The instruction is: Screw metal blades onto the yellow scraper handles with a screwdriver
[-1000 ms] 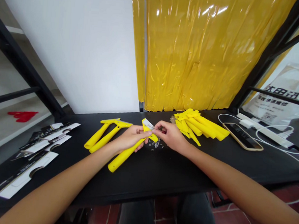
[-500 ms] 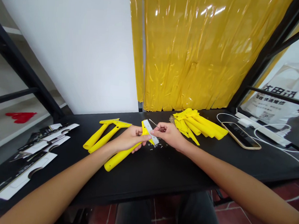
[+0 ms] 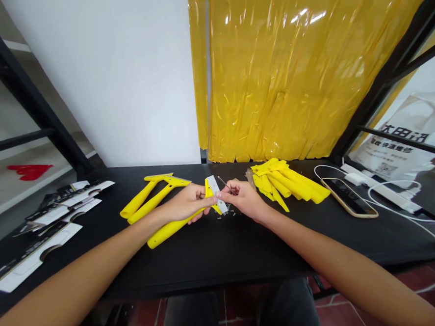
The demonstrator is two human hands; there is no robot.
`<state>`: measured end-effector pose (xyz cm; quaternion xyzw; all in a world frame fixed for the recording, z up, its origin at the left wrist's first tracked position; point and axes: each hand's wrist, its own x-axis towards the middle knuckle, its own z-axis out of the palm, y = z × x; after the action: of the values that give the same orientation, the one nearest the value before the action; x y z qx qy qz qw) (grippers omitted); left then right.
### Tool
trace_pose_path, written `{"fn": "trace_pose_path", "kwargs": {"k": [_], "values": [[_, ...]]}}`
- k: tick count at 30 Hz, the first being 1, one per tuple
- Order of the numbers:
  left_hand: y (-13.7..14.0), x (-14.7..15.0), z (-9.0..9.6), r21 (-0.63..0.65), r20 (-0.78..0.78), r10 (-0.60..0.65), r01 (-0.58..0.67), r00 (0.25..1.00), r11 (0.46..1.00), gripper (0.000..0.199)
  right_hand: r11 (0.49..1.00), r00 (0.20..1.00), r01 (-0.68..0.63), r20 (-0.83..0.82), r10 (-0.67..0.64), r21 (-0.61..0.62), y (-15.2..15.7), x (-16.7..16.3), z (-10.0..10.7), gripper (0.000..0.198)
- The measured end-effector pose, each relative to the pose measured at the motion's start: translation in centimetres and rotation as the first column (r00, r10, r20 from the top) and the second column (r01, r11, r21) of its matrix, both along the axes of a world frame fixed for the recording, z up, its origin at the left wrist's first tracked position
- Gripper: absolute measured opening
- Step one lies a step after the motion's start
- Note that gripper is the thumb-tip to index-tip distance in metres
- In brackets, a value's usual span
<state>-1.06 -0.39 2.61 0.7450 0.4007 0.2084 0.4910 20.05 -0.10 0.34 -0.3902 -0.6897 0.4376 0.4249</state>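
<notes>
My left hand point(image 3: 195, 201) is closed around the neck of a yellow T-shaped scraper point(image 3: 169, 234), its handle slanting down to the left. Against the scraper's head lies a pale flat plate point(image 3: 212, 185) with small holes. My right hand point(image 3: 241, 196) pinches a thin metal rod tool point(image 3: 223, 182); its far end is hidden in the fingers, and its thumb and fingertips touch the plate. Small loose screws point(image 3: 232, 213) lie on the black table just below the hands. To the left rest two more yellow scrapers point(image 3: 156, 193).
A pile of yellow scraper parts point(image 3: 293, 182) lies right of my hands. Farther right are a phone point(image 3: 348, 196), white cables and a power strip point(image 3: 385, 188). Black and white cardboard sleeves point(image 3: 42, 255) spread along the left. A yellow plastic curtain point(image 3: 281, 88) hangs behind the table point(image 3: 233, 262).
The held scraper and plate have shifted slightly left and turned a little. My right hand has moved slightly left with the rod tool, staying at the plate.
</notes>
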Motion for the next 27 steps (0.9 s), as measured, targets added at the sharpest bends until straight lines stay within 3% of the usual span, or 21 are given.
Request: {"fn": "trace_pose_path", "kwargs": {"k": [6, 8, 10, 11, 13, 14, 16, 18, 22, 27], "values": [[0.0, 0.1, 0.2, -0.023, 0.016, -0.009, 0.01, 1.0, 1.0, 0.033, 0.983, 0.994, -0.11, -0.043, 0.105, -0.147, -0.1, 0.0, 0.5, 0.04], [0.2, 0.1, 0.2, -0.069, 0.031, 0.038, -0.036, 0.999, 0.997, 0.034, 0.993, 0.996, -0.07, 0.058, 0.075, -0.092, 0.5, 0.7, 0.9, 0.042], [0.6, 0.0, 0.1, -0.102, 0.034, 0.096, -0.092, 0.995, 0.99, 0.036, 0.993, 0.966, 0.079, 0.241, -0.099, 0.089, 1.5, 2.3, 1.4, 0.044], [0.9, -0.1, 0.1, -0.109, 0.031, 0.119, -0.115, 0.992, 0.987, 0.037, 0.955, 0.896, 0.195, 0.355, -0.265, 0.223, 2.1, 3.4, 1.7, 0.041], [1.2, -0.2, 0.0, -0.111, 0.019, 0.152, -0.149, 0.988, 0.983, 0.038, 0.841, 0.645, 0.354, 0.544, -0.537, 0.41, 3.3, 5.8, 2.2, 0.035], [1.4, -0.3, 0.0, -0.114, 0.017, 0.169, -0.166, 0.985, 0.98, 0.039, 0.815, 0.519, 0.376, 0.628, -0.579, 0.441, 3.9, 6.9, 2.3, 0.035], [1.6, -0.4, 0.1, -0.124, 0.015, 0.194, -0.19, 0.981, 0.974, 0.039, 0.821, 0.329, 0.379, 0.767, -0.551, 0.428, 4.6, 8.6, 2.3, 0.04], [1.7, -0.4, 0.1, -0.127, 0.011, 0.201, -0.198, 0.98, 0.972, 0.039, 0.842, 0.226, 0.364, 0.84, -0.494, 0.397, 4.9, 9.2, 2.2, 0.042], [1.8, -0.5, -0.1, -0.118, 0.012, 0.2, -0.197, 0.98, 0.973, 0.039, 0.861, 0.199, 0.345, 0.867, -0.457, 0.374, 4.8, 8.8, 1.8, 0.031], [1.9, -0.6, -0.3, -0.138, 0.039, 0.184, -0.177, 0.982, 0.974, 0.039, 0.868, 0.335, 0.351, 0.818, -0.468, 0.353, 5.2, 9.1, 1.6, 0.015]]}}
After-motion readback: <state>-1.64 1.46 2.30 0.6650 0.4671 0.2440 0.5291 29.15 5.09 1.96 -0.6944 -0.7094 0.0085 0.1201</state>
